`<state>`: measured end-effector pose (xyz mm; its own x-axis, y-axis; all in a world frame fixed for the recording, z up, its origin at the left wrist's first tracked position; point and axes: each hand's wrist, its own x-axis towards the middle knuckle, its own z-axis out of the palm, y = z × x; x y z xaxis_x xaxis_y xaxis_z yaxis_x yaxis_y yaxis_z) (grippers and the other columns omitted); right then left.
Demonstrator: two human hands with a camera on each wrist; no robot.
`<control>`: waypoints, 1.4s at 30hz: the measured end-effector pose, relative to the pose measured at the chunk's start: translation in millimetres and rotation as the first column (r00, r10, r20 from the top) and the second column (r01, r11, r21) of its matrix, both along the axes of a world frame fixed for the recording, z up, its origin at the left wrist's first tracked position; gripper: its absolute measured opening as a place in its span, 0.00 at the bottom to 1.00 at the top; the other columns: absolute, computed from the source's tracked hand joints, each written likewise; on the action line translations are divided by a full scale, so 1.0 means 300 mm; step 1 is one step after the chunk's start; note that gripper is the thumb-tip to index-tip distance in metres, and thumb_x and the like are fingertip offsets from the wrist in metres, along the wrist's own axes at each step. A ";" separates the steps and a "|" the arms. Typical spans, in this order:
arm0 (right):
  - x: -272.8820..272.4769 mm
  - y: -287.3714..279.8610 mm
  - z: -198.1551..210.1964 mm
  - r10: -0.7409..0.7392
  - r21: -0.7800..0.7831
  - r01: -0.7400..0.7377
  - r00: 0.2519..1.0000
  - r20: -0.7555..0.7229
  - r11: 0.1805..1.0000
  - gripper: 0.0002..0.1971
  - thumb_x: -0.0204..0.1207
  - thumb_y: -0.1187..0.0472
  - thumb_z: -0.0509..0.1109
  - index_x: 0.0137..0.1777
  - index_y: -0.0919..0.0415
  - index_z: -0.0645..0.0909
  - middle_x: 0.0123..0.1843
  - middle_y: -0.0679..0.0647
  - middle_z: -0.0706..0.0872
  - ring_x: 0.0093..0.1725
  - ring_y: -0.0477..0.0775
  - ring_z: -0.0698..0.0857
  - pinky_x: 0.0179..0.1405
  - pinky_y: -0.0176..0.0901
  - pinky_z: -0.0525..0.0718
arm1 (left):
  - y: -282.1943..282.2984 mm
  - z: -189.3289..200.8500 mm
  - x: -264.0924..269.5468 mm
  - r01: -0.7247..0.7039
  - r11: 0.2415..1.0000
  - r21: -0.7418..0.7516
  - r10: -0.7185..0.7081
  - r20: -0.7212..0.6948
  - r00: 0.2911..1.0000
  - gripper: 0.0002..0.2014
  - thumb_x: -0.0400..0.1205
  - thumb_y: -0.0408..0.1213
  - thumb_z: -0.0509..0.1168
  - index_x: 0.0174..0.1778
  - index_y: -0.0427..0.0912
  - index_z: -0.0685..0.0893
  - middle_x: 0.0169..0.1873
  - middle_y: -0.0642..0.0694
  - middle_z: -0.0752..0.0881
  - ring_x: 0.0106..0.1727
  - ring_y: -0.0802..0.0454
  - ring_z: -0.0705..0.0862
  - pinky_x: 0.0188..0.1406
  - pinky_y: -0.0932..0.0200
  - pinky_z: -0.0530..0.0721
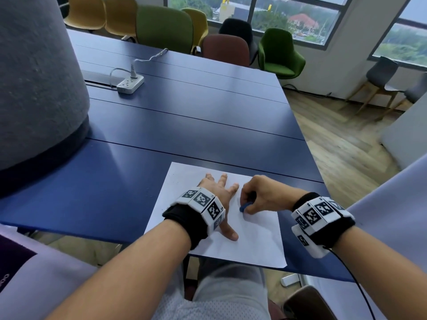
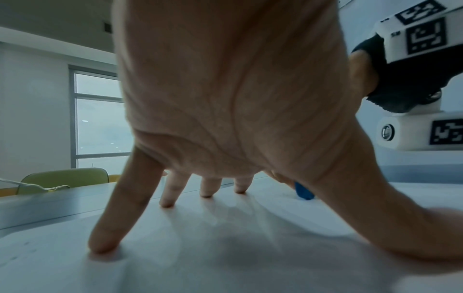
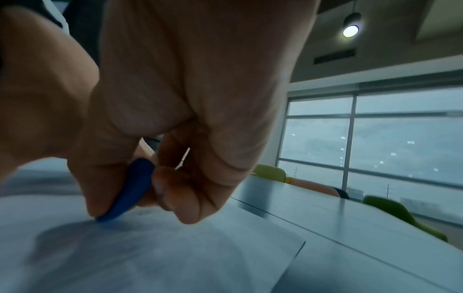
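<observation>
A white sheet of paper (image 1: 254, 239) lies on the near edge of the blue table (image 1: 184, 116). My left hand (image 1: 219, 192) is spread flat on the sheet, its straight fingertips (image 2: 104, 245) pressing the paper (image 2: 200, 247) down. To its right, my right hand (image 1: 256, 197) pinches a small blue eraser (image 1: 245, 207) between thumb and fingers. The tip of the blue eraser (image 3: 130, 188) touches the paper (image 3: 150, 257). From the left wrist view the eraser (image 2: 303, 191) shows just beyond the thumb.
A white power strip (image 1: 130, 84) with a plugged cable sits far back on the table. A large grey cylinder (image 1: 34, 88) stands at the left. Coloured chairs (image 1: 279, 54) line the far side below windows. Wooden floor lies to the right.
</observation>
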<state>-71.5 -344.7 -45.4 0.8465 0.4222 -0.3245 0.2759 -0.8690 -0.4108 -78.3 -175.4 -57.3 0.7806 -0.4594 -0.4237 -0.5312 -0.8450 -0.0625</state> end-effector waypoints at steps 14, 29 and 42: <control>0.042 0.032 0.019 -0.027 0.001 0.027 0.994 0.110 1.000 0.05 0.64 0.63 0.80 0.38 0.61 0.89 0.37 0.54 0.89 0.33 0.48 0.84 0.38 0.44 0.85 | -0.006 -0.003 -0.004 0.000 1.000 -0.016 0.000 0.002 1.000 0.67 0.59 0.75 0.73 0.86 0.58 0.41 0.86 0.39 0.44 0.83 0.26 0.49 0.79 0.41 0.63; -0.039 0.045 0.046 0.069 -0.068 -0.087 0.970 -0.233 0.994 0.05 0.64 0.64 0.81 0.38 0.62 0.89 0.36 0.48 0.91 0.31 0.38 0.84 0.42 0.40 0.87 | -0.009 -0.006 -0.002 -0.012 1.000 0.025 0.012 -0.004 1.000 0.69 0.59 0.77 0.71 0.86 0.54 0.37 0.86 0.40 0.40 0.84 0.26 0.46 0.81 0.42 0.62; -0.052 0.032 0.036 -0.021 0.000 0.021 0.991 -0.129 1.000 0.05 0.64 0.63 0.81 0.36 0.59 0.87 0.33 0.46 0.89 0.29 0.38 0.82 0.37 0.39 0.84 | -0.008 -0.013 0.004 -0.020 1.000 0.004 0.020 -0.014 1.000 0.69 0.58 0.76 0.72 0.86 0.54 0.39 0.86 0.41 0.41 0.84 0.26 0.46 0.81 0.41 0.62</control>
<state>-87.0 -335.2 -34.6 0.8062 0.4056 -0.4308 0.2025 -0.8733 -0.4431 -77.1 -177.8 -61.3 0.7838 -0.4420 -0.4362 -0.5148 -0.8553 -0.0584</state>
